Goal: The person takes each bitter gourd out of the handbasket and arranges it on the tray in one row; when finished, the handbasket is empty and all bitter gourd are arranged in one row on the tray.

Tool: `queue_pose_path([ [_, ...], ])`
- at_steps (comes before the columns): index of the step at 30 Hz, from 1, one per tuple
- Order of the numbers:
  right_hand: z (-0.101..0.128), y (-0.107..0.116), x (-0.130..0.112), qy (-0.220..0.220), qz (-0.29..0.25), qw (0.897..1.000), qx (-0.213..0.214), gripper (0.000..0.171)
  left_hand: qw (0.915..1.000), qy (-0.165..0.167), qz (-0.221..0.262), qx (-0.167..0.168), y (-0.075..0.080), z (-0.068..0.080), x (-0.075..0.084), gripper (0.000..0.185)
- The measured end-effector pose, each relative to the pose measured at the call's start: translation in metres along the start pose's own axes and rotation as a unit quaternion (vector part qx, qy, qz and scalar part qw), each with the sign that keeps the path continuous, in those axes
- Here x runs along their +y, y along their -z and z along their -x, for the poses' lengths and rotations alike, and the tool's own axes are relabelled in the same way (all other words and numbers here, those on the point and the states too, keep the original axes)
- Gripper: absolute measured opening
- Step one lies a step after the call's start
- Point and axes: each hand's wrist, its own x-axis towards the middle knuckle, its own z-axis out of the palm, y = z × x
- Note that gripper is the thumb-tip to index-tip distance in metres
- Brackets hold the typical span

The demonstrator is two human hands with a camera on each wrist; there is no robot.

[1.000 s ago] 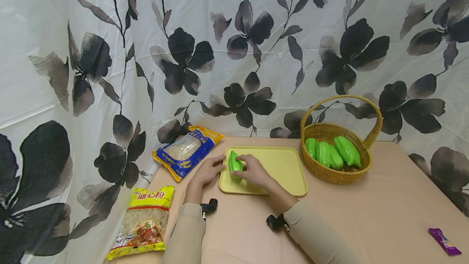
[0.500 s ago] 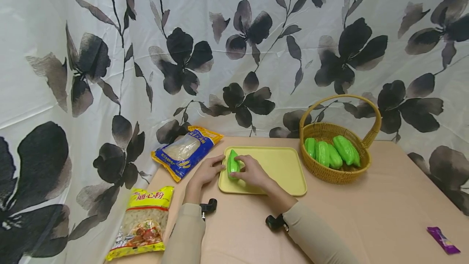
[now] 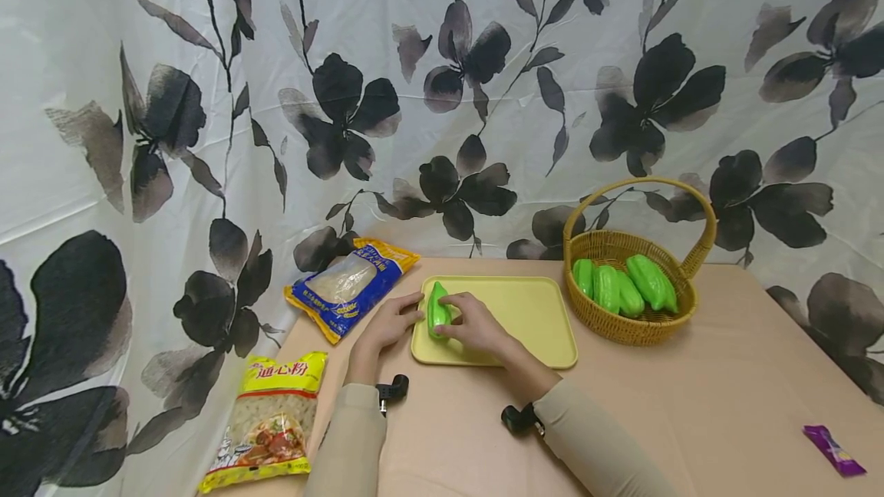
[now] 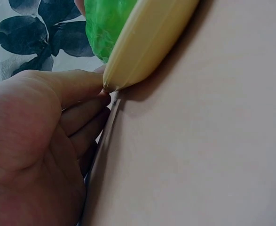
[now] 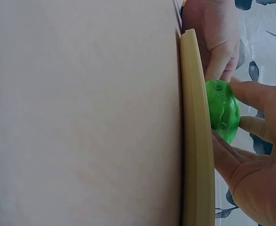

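A green, bumpy bitter melon (image 3: pixel 437 309) lies lengthwise near the left end of a pale yellow tray (image 3: pixel 521 317). My right hand (image 3: pixel 476 322) holds the melon from its right side, thumb at the near part and fingers farther up. The right wrist view shows the melon's rounded end (image 5: pixel 221 106) between thumb and fingers, close against the tray. At the tray's left rim, my left hand (image 3: pixel 395 322) rests with extended fingers touching the edge. Its thumb (image 4: pixel 81 84) meets the rim in the left wrist view, with the other fingers behind it.
A wicker basket (image 3: pixel 631 334) with several green bitter melons (image 3: pixel 645 278) stands right of the tray. Blue-and-yellow (image 3: pixel 352 286) and yellow (image 3: pixel 265 420) food bags lie at the left. A small purple packet (image 3: pixel 833 451) lies far right. A flowered curtain hangs behind the table.
The melon has shifted very slightly left on the tray, with my right hand holding it. My left hand has stayed at the tray's rim.
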Motion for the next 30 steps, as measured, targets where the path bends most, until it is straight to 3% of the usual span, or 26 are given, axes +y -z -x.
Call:
queue_pose_path([
  [17, 0.001, 0.002, -0.003, -0.003, -0.008, 1.0, -0.006, 0.059, 0.9999, 0.003, 0.01, 0.0, -0.001, -0.002, -0.002, 0.044],
  [30, 0.027, 0.052, -0.019, 0.057, 0.015, 0.996, 0.072, 0.062, 1.0, 0.006, 0.007, 0.003, -0.002, -0.003, -0.002, 0.045],
])
